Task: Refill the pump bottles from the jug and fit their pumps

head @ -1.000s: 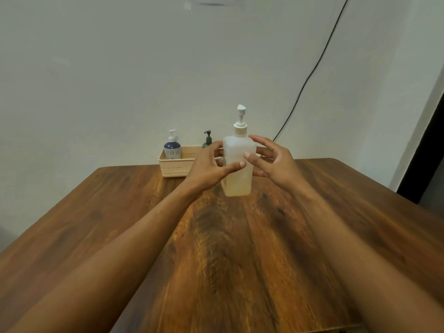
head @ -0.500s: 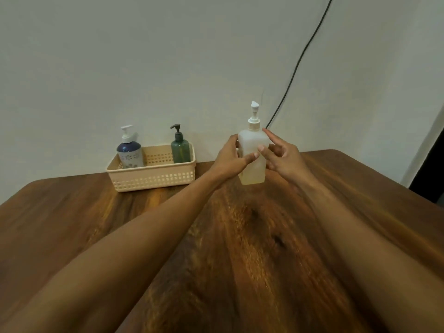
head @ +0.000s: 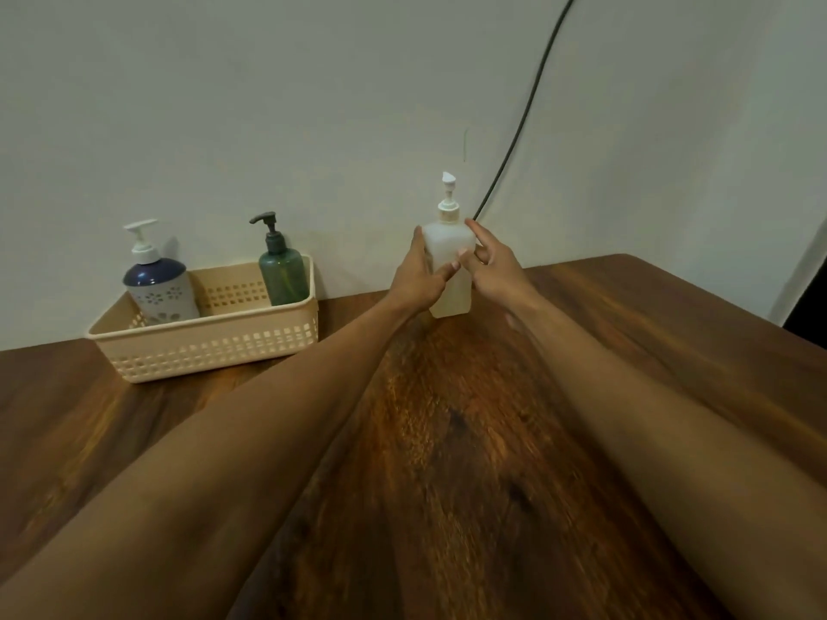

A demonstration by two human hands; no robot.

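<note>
A translucent white pump bottle with its white pump fitted stands upright near the far edge of the wooden table. My left hand grips its left side. From the other side my right hand holds it, fingers on its front. A beige basket at the far left holds a dark blue and white pump bottle and a green pump bottle, both upright with pumps on. No jug is in view.
A pale wall rises right behind the table's far edge. A black cable runs down the wall to just behind the held bottle. A dark doorway edge shows at the right.
Both hands have carried the white bottle away from me toward the wall, to the right of the basket. The camera has turned left, so the basket now shows in full.
</note>
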